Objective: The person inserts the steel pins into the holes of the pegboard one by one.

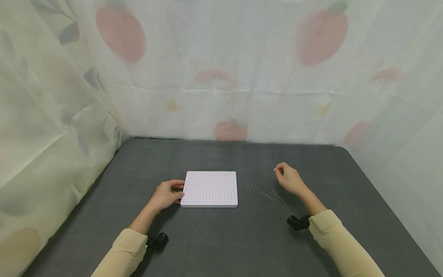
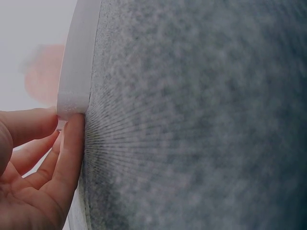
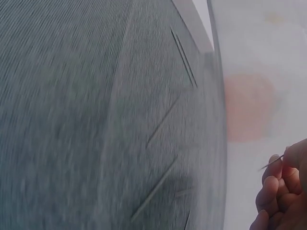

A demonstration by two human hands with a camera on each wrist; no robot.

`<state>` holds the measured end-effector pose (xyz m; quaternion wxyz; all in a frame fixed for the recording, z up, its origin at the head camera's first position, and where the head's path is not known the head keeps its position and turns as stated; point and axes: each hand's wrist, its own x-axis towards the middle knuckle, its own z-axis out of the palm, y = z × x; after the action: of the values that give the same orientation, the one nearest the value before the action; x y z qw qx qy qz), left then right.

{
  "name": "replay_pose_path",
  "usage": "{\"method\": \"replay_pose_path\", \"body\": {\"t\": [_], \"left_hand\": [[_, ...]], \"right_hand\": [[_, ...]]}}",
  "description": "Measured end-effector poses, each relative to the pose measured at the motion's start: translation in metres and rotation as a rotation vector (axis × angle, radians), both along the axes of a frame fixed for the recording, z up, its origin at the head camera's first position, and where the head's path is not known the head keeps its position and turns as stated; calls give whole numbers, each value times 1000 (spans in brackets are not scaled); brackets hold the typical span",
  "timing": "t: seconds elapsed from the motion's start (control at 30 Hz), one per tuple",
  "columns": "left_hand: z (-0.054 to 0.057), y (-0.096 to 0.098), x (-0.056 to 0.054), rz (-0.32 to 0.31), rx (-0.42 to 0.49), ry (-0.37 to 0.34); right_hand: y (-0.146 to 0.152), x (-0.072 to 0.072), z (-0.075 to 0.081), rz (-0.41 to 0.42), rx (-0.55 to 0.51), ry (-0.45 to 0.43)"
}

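A white, flat board (image 1: 209, 189) with a grid of small holes lies on the dark table. My left hand (image 1: 165, 197) holds its left edge; in the left wrist view the thumb (image 2: 33, 125) and fingers meet around the board's corner (image 2: 74, 98). Raised over the table to the right of the board, my right hand (image 1: 290, 180) pinches a thin metal pin (image 3: 269, 164) between thumb and index finger, its tip sticking out. Several similar thin pins (image 1: 268, 196) lie scattered between the board and the right hand, and beneath that hand.
The grey table (image 1: 221, 238) reaches back to a white curtain (image 1: 277, 77) printed with fruit. Another patterned curtain (image 1: 45, 127) hangs along the left side. Black wrist devices (image 1: 298, 222) sit at both cuffs, low over the table.
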<state>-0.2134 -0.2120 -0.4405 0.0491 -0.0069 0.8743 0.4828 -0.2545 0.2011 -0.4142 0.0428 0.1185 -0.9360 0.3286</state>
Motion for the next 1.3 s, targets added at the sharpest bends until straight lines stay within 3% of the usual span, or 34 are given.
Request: {"method": "replay_pose_path", "body": {"t": [0.6, 0.93, 1.1, 1.3], "left_hand": [[1, -1, 1, -6, 5, -6], [1, 0, 0, -5, 8, -9], [1, 0, 0, -3, 5, -11], [1, -1, 0, -9, 9, -9]], "right_hand": [[-63, -3, 5, 90, -124, 65], [-97, -5, 5, 102, -195, 20], [-112, -5, -1, 120, -213, 55], [-127, -7, -9, 168, -234, 162]]}}
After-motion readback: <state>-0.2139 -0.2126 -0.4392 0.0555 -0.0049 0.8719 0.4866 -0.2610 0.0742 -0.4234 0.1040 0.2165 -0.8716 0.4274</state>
